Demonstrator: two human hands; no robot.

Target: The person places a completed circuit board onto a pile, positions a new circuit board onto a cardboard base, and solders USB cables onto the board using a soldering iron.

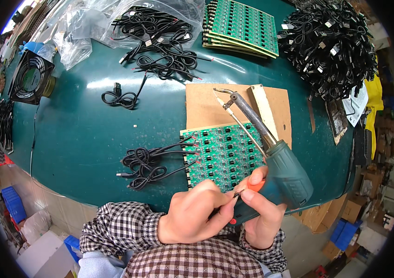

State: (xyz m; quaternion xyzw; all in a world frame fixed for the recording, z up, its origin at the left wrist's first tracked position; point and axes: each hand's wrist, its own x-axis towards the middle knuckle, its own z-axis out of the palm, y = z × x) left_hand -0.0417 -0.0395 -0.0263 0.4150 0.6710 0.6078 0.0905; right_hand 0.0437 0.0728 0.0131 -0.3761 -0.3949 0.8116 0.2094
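My right hand [264,211] is wrapped round a teal soldering gun [289,173] with an orange trigger [256,185]. Its metal barrel and bent tip point up and away, over the cardboard. Close beside it, my left hand [199,213] pinches the thin dark end of a cable [237,194], and the right thumb meets it there. Most of that cable is hidden by my hands. Just beyond them lies a green circuit board panel [224,155]. Several coiled black cables [143,167] lie at its left edge, their red-tipped wires reaching onto the board.
Under the panel is a cardboard sheet [201,104] bearing a pale bar [264,111]. Black cables [164,62] spill from a clear bag at the back; one coiled cable [120,98] lies apart. Stacked panels [243,28], a large cable heap [329,51] and a small fan [31,78] stand around.
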